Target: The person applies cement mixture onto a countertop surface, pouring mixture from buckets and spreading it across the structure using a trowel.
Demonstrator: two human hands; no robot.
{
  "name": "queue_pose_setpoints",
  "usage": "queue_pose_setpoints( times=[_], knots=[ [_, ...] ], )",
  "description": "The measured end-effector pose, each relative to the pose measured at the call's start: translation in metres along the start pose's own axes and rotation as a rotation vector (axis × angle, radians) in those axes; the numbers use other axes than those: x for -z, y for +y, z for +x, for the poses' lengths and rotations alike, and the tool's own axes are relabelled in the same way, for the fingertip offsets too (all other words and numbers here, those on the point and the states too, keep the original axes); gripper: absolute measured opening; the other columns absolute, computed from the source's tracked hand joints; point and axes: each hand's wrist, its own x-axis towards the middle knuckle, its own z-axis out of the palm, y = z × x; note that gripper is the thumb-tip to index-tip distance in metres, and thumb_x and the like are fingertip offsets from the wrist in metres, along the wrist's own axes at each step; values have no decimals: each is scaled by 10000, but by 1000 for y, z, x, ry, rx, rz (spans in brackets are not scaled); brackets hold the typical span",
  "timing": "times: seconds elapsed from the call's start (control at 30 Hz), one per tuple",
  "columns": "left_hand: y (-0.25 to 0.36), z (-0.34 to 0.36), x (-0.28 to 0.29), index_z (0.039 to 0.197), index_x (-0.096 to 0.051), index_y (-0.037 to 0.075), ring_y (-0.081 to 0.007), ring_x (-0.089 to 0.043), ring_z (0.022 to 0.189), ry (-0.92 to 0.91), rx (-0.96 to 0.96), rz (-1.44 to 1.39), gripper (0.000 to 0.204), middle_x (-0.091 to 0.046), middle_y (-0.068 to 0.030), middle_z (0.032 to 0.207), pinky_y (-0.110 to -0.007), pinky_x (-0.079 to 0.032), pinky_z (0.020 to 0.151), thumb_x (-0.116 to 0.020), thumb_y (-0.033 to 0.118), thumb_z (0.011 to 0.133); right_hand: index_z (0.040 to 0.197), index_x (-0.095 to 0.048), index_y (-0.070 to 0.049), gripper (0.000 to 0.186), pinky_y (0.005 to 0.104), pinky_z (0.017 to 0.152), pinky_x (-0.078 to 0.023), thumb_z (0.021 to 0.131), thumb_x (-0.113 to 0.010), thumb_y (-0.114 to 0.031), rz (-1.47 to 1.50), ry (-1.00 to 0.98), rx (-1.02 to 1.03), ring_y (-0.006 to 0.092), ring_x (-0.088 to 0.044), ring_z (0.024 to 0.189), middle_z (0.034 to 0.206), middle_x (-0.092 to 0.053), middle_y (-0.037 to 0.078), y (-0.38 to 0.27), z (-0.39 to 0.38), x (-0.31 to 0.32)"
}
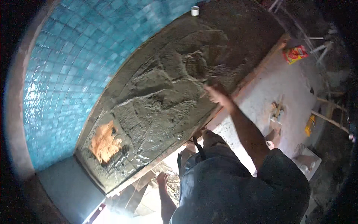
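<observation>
Dark trousers [231, 186] fill the foreground; right hand [218, 93], its grip apart and flat, presses wet grey mortar [167, 93], rough and ridged, beside blue tiles [74, 56]

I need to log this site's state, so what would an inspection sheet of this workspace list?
Surface: wall patch of wet grey mortar, rough and ridged, with one bare orange spot low on the left.
Job's things: the mortar alone; no tool seen.
Clutter: red and yellow packet, yellow item and a white block on the pale floor.
Hands: right hand stretched out at the mortar's edge, holding nothing visible; left hand not in view.
Cables: nothing seen.
Surroundings: blue tiles to the left, white pipe end above, bare foot below.
</observation>
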Motion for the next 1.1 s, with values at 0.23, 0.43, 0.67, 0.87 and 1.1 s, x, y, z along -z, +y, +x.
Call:
queue_pose_setpoints(
  times=[0.23,0.43,0.67,0.87,1.1],
  knots=[
    [48,-15,-53,1253,-559,201,-182,-641,980,-39,-6,124,363,-644,-1,1076,-330,-455,691,-649,249,905,882,-570,-51,272,294,471,-499,895,-655,-309,-205,-317,312,109,-484,474,565,-494,5,-2,58,-179],
    [-65,-49,-11,1203,-573,189,-185,-645,947,164,188,-32,284,-642,8,1081,-381,-456,716,-594,253,927,1486,-334,-103,685,443,974,-450,929,-573,-420,-106,-368,71,249,-506,1222,1501,-337,186,-8,79,-34],
    [-108,-81,-36,1003,-609,138,-151,-578,716,-64,183,28,147,-597,-7,871,-261,-429,512,-525,190,895,942,-583,-93,260,294,421,-450,846,-665,-320,253,317,191,138,-519,476,627,-545,20,14,45,77],
    [-117,4,5,1083,-649,76,-165,-623,813,-295,-436,408,242,-638,-71,866,-265,-495,620,-650,121,845,1115,-594,-83,423,337,527,-520,871,-677,-418,181,43,110,177,-646,793,905,-626,64,-24,57,-86],
    [-25,-57,-1,1390,-456,136,-218,-554,1136,128,-178,-185,568,-562,-61,1231,-433,-442,939,-614,370,896,1092,-581,-68,403,386,597,-529,889,-635,-412,-34,-99,175,209,-582,702,834,-594,76,-37,118,-6]
  ],
)
